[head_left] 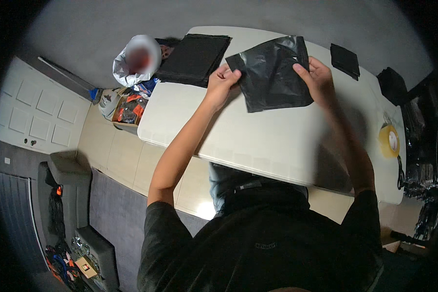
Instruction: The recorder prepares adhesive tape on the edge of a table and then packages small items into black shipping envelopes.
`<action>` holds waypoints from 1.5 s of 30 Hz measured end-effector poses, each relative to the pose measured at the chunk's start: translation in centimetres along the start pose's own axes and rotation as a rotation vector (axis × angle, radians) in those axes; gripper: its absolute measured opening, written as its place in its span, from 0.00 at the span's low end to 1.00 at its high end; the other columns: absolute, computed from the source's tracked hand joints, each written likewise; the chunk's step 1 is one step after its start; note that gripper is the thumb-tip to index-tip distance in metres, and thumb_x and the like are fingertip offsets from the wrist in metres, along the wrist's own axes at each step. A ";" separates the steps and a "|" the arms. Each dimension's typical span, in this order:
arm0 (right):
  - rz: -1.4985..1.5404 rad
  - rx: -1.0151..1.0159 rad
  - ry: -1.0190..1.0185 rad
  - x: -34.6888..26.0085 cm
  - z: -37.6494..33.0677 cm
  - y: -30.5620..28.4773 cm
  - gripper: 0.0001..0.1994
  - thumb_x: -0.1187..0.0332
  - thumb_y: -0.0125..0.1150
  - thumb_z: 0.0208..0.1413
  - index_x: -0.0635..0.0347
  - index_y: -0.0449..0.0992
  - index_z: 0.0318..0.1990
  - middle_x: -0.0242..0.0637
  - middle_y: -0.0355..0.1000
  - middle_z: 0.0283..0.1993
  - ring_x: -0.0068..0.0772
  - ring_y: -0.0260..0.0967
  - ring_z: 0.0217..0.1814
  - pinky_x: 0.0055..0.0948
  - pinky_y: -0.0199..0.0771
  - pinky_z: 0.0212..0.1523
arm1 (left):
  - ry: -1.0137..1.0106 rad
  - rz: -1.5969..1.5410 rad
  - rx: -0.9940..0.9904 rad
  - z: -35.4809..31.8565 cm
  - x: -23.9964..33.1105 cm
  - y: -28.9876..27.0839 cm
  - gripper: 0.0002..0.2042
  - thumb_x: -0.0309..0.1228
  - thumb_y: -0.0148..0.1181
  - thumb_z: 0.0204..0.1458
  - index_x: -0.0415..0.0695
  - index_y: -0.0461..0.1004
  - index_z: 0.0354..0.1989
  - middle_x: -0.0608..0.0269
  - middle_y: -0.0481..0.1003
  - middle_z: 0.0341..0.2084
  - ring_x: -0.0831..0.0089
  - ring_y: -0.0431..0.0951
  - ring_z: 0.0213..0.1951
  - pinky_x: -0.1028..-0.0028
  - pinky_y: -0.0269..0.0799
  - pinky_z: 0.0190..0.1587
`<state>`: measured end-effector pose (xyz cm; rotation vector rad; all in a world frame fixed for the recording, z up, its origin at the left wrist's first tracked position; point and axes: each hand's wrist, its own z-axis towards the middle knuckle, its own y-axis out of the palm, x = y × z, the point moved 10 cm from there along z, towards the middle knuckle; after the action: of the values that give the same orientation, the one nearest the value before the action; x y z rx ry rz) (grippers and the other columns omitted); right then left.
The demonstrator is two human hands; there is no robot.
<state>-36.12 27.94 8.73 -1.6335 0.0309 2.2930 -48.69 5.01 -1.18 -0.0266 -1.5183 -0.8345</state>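
Overhead, one glossy, crinkled black plastic bag [272, 73] hangs pinched between left hand [223, 80] and right hand [316, 75], fingers closed on its top corners.

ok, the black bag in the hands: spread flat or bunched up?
Spread flat, held up off the white table. The left hand and right hand pinch the top corners of the black plastic bag; only light wrinkles show.

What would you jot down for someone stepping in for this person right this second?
Left hand: pinching the left edge of a black plastic bag.
Right hand: gripping the bag's right edge; the bag is held just above the white table.
Nearby: a stack of black bags at the table's far left, a small black stack far right, a yellow tape roll at the right end.
Done: one bag picked up.
Left: cannot tell how many of the stack remain unhandled.
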 end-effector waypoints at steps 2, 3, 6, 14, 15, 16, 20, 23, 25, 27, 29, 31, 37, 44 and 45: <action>-0.038 -0.033 -0.103 -2.9 0.2 0.1 0.11 0.65 0.65 0.68 0.67 0.78 0.46 0.36 0.83 0.38 0.19 0.78 0.38 0.22 0.78 0.42 | -0.005 0.026 -0.057 -0.2 0.2 -0.4 0.11 0.28 0.69 0.62 0.40 0.78 0.51 0.65 0.83 0.42 0.79 0.82 0.43 0.73 0.81 0.52; -0.079 -0.054 -0.195 -4.6 0.2 0.1 0.11 0.67 0.65 0.68 0.68 0.77 0.47 0.37 0.84 0.38 0.19 0.78 0.39 0.22 0.78 0.43 | -0.024 0.050 -0.121 -0.5 0.1 0.3 0.09 0.27 0.69 0.62 0.40 0.80 0.48 0.66 0.83 0.40 0.78 0.83 0.43 0.72 0.82 0.52; -0.236 -0.092 -0.220 -8.2 0.7 1.1 0.07 0.72 0.65 0.67 0.66 0.76 0.47 0.37 0.83 0.37 0.18 0.77 0.42 0.21 0.77 0.46 | 0.048 0.001 -0.097 -0.5 2.0 -0.4 0.06 0.26 0.69 0.61 0.39 0.81 0.44 0.63 0.84 0.37 0.73 0.86 0.42 0.72 0.85 0.48; -0.439 -0.118 -0.291 -8.8 1.8 0.1 0.07 0.83 0.59 0.59 0.62 0.75 0.41 0.31 0.81 0.38 0.18 0.76 0.43 0.21 0.73 0.49 | 0.254 0.505 -0.321 0.1 3.7 5.4 0.41 0.37 0.82 0.47 0.38 0.68 0.69 0.49 0.73 0.65 0.60 0.76 0.64 0.63 0.74 0.65; -0.419 -0.068 -0.398 -10.1 1.5 -0.2 0.05 0.81 0.60 0.60 0.62 0.75 0.41 0.30 0.81 0.37 0.17 0.76 0.43 0.20 0.73 0.49 | 0.343 0.629 -0.323 0.2 4.0 6.2 0.41 0.37 0.83 0.46 0.39 0.70 0.68 0.50 0.77 0.61 0.61 0.79 0.61 0.64 0.75 0.64; -0.420 -0.068 -0.402 -10.4 1.5 0.0 0.05 0.81 0.60 0.60 0.62 0.75 0.41 0.30 0.81 0.37 0.17 0.76 0.43 0.20 0.73 0.49 | 0.348 0.630 -0.324 0.0 4.0 6.2 0.41 0.37 0.83 0.46 0.39 0.70 0.68 0.50 0.77 0.61 0.61 0.79 0.61 0.64 0.75 0.64; -0.205 0.075 -0.344 -10.7 0.9 -1.8 0.06 0.75 0.65 0.64 0.63 0.76 0.46 0.33 0.83 0.39 0.16 0.77 0.43 0.19 0.74 0.49 | 0.108 0.559 -0.270 -0.1 3.5 7.0 0.21 0.34 0.81 0.49 0.38 0.83 0.49 0.63 0.84 0.37 0.76 0.82 0.38 0.74 0.77 0.44; -0.144 0.115 -0.318 -8.6 0.7 -4.0 0.14 0.72 0.67 0.65 0.65 0.75 0.56 0.39 0.85 0.42 0.17 0.79 0.41 0.18 0.77 0.45 | 0.150 0.478 -0.044 0.1 5.9 5.5 0.09 0.30 0.77 0.55 0.38 0.86 0.38 0.66 0.84 0.29 0.82 0.80 0.30 0.79 0.75 0.36; 0.116 0.191 -0.173 -6.5 0.4 -4.9 0.16 0.71 0.67 0.66 0.67 0.75 0.57 0.40 0.86 0.41 0.18 0.80 0.40 0.18 0.78 0.42 | 0.286 0.462 0.027 0.0 8.0 4.9 0.10 0.31 0.77 0.55 0.38 0.86 0.38 0.66 0.83 0.28 0.82 0.79 0.28 0.80 0.74 0.33; 0.088 0.216 -0.163 -4.8 0.3 -5.8 0.15 0.70 0.67 0.66 0.69 0.76 0.56 0.41 0.85 0.39 0.18 0.80 0.40 0.18 0.79 0.42 | 0.343 0.626 0.078 -0.7 10.5 5.9 0.11 0.32 0.78 0.55 0.37 0.87 0.38 0.65 0.83 0.27 0.83 0.78 0.28 0.80 0.73 0.33; -0.154 0.135 -0.101 -3.4 0.5 -5.3 0.15 0.70 0.66 0.67 0.71 0.77 0.55 0.42 0.85 0.39 0.18 0.80 0.39 0.18 0.79 0.41 | 0.469 0.987 0.102 -1.6 13.6 7.9 0.12 0.32 0.78 0.54 0.36 0.87 0.38 0.64 0.83 0.27 0.84 0.77 0.27 0.80 0.72 0.33; -0.082 0.141 -0.125 -2.6 0.5 -5.5 0.15 0.70 0.66 0.67 0.72 0.78 0.55 0.41 0.85 0.38 0.17 0.80 0.38 0.18 0.79 0.41 | 0.481 0.983 0.116 -1.8 14.7 8.3 0.12 0.32 0.78 0.53 0.35 0.87 0.37 0.63 0.84 0.29 0.83 0.78 0.29 0.79 0.73 0.33; 0.018 -0.026 -0.264 -1.2 1.7 -3.9 0.18 0.66 0.69 0.65 0.72 0.77 0.55 0.42 0.83 0.48 0.24 0.79 0.51 0.26 0.79 0.52 | 0.725 1.125 0.011 -3.1 17.9 11.2 0.12 0.35 0.81 0.47 0.39 0.88 0.33 0.58 0.86 0.31 0.70 0.84 0.32 0.72 0.78 0.39; -0.084 -0.103 -0.056 2.5 3.4 -1.8 0.20 0.60 0.78 0.57 0.68 0.82 0.48 0.40 0.83 0.44 0.27 0.80 0.46 0.29 0.79 0.51 | 0.459 1.170 0.014 -0.4 14.6 9.0 0.15 0.39 0.80 0.50 0.39 0.88 0.36 0.64 0.83 0.25 0.81 0.77 0.27 0.76 0.72 0.33; -0.039 -0.144 0.032 3.2 3.4 -1.5 0.19 0.60 0.79 0.56 0.67 0.83 0.46 0.38 0.83 0.41 0.26 0.80 0.42 0.29 0.79 0.48 | 0.382 1.192 0.044 -0.2 14.1 8.2 0.14 0.38 0.80 0.51 0.39 0.88 0.35 0.66 0.82 0.23 0.83 0.75 0.25 0.78 0.70 0.29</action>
<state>-39.79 30.80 7.22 -1.7246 -0.1617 2.2863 -46.79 4.42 15.02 -0.6385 -0.8981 0.1589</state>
